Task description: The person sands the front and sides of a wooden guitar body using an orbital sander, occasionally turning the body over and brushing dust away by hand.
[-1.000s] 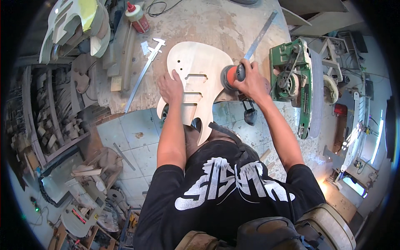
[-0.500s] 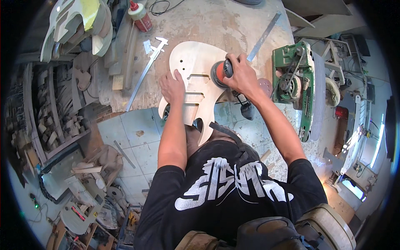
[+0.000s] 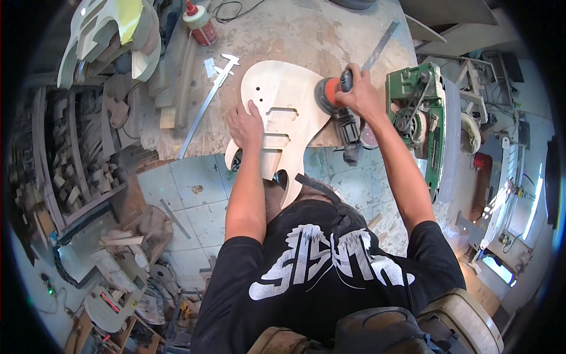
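A pale wooden electric guitar body (image 3: 295, 85) lies flat on the workbench, its horns hanging over the near edge. Rectangular pockets and a neck slot are cut in its face, with two small holes near its upper left. My left hand (image 3: 245, 125) rests on its left side, fingers spread flat. My right hand (image 3: 361, 97) is wrapped round the top of an orange and black orbital sander (image 3: 333, 91). The sander's round pad overlaps the body's right edge; whether it touches the wood I cannot tell. Its dark rear part points toward me.
On the workbench (image 3: 295, 35) lie a caliper (image 3: 207, 107), a steel ruler (image 3: 380, 44) and a red-capped glue bottle (image 3: 200, 25). A green belt machine (image 3: 415, 112) stands at the right. More guitar bodies (image 3: 109, 35) sit at the upper left, beside wood scraps (image 3: 76, 171).
The sander in my right hand has moved right, from the body's face onto its right edge, and its rear part has swung. My left hand has stayed almost in place.
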Tool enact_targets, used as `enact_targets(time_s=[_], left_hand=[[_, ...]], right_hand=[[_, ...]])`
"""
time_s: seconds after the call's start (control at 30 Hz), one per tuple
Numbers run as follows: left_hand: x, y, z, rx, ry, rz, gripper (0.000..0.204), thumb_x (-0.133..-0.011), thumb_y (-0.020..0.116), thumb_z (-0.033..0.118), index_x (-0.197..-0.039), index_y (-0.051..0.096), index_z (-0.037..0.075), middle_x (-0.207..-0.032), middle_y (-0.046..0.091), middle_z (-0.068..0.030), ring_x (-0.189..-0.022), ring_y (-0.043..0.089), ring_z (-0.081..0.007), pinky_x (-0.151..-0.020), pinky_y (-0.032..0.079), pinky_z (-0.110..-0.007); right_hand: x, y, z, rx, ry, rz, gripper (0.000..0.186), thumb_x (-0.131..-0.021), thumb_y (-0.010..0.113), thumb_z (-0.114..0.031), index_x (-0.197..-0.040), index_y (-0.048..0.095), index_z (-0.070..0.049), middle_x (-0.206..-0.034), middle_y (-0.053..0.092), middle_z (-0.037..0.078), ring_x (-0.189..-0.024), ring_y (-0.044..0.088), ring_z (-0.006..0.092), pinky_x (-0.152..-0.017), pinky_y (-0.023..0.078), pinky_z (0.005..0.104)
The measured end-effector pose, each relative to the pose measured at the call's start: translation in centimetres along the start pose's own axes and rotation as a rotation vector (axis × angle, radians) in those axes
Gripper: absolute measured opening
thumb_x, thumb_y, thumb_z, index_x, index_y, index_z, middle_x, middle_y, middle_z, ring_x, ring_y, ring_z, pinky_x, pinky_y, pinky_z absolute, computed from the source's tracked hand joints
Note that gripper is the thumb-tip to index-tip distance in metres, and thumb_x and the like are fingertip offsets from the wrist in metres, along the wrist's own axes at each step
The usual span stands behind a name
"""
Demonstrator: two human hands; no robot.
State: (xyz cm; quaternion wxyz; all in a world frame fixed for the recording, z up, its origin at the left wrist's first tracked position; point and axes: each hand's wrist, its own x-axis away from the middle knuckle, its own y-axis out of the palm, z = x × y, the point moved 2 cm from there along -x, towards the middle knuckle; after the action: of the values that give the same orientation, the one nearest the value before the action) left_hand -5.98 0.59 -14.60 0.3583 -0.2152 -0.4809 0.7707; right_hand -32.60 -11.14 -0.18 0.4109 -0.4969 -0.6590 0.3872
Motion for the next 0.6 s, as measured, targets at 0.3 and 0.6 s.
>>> enact_targets(time_s=[0.3, 0.6], left_hand=[[0.0, -0.2, -0.1, 0.029, -0.012, -0.023, 0.049, -0.104, 0.048, 0.043, -0.112, 0.068, -0.001, -0.114, 0.063, -0.0236, -0.113, 0.059, -0.0419, -0.095, 0.048, -0.054], [0.0, 0.0, 0.0, -0.004, 0.025, 0.014, 0.045, -0.103, 0.052, 0.041, -0.108, 0.07, 0.0, -0.111, 0.065, -0.0226, -0.109, 0.059, -0.0397, -0.094, 0.049, -0.05]], right_hand=[[0.9, 1.0, -3.2, 0.04, -0.193, -0.06, 0.071, -0.072, 0.073, -0.033, -0.136, 0.051, -0.014, -0.122, 0.055, 0.028, -0.098, 0.066, 0.0505, -0.085, 0.055, 0.0547], [-6.5, 0.2, -0.5, 0.091, -0.044, -0.047, 0.075, -0.073, 0.071, -0.034, -0.141, 0.046, -0.016, -0.124, 0.055, 0.03, -0.1, 0.065, 0.0533, -0.088, 0.055, 0.0541]])
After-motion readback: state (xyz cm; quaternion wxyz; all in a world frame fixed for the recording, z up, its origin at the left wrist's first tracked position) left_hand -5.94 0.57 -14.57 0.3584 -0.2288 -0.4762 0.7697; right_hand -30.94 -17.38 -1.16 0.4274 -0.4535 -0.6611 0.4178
